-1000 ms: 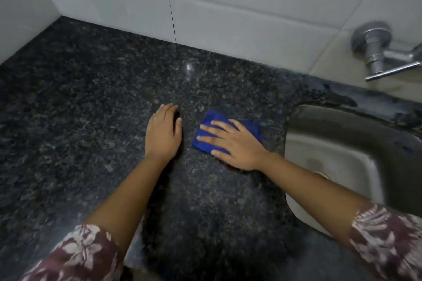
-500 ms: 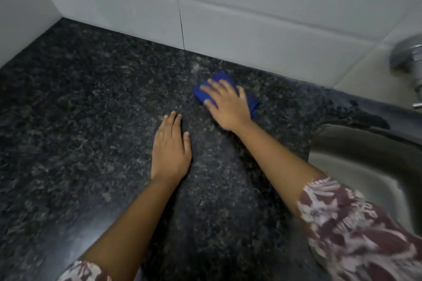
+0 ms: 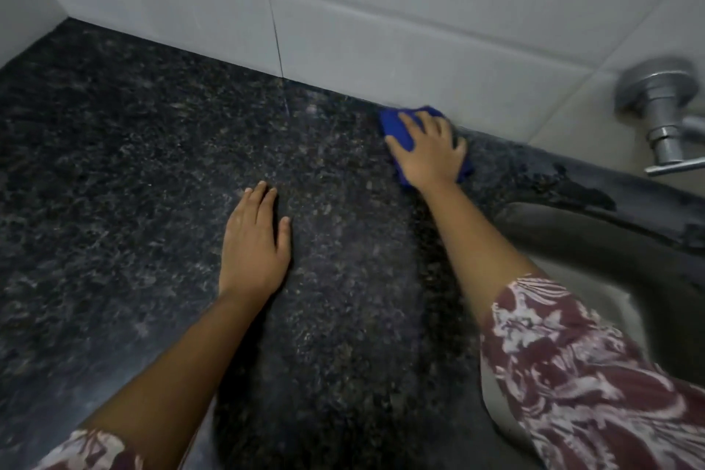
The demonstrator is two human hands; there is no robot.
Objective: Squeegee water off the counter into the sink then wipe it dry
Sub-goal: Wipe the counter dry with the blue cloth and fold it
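Blue cloth point(image 3: 393, 122), likely soft and light: right hand point(image 3: 427, 154) is pressing it flat-palmed; left hand point(image 3: 253, 244) is resting flat on bench point(image 3: 114, 172).

My left grip point(image 3: 253, 240) flat, palm down, fingers straight and together, thumb out. My right grip point(image 3: 429, 153) sits ahead and right of it, palm down, fingers spread and pressing, arm stretched well forward.

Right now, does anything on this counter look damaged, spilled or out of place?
Only one thing: the strip of counter behind the sink, below the tap, has ragged dark patches, perhaps wetness or wear; I cannot tell which. The blue cloth lies under the right hand, close to the tiled wall.
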